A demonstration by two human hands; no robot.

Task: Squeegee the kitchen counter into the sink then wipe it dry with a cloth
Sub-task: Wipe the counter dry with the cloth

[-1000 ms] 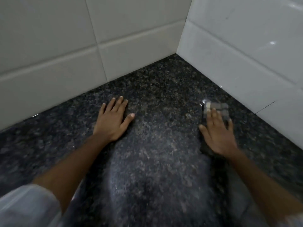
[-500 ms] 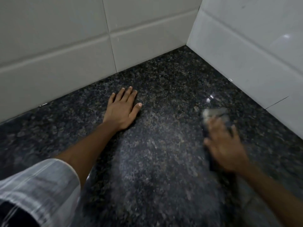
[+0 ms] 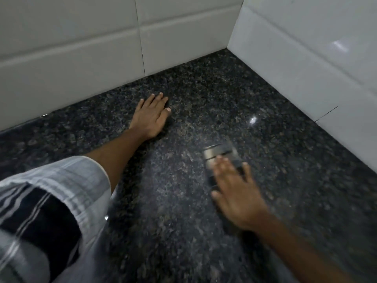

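A dark speckled granite counter (image 3: pixel 204 94) fills the view and runs into a tiled corner. My right hand (image 3: pixel 236 193) lies flat on a dark grey striped cloth (image 3: pixel 222 153), pressing it onto the counter at the right of centre; the hand and cloth are motion-blurred. The cloth's far end sticks out beyond my fingertips. My left hand (image 3: pixel 152 115) rests palm down on the counter near the back wall, fingers spread, holding nothing. No squeegee and no sink are in view.
White tiled walls stand behind (image 3: pixel 81 48) and to the right (image 3: pixel 306 58), meeting in a corner at the upper right. My striped sleeve (image 3: pixel 51 201) covers the lower left. A small bright glint (image 3: pixel 253 120) shines on the counter.
My right hand has slid the cloth toward me and leftward, away from the right wall. My left hand has stayed planted; the camera has shifted.
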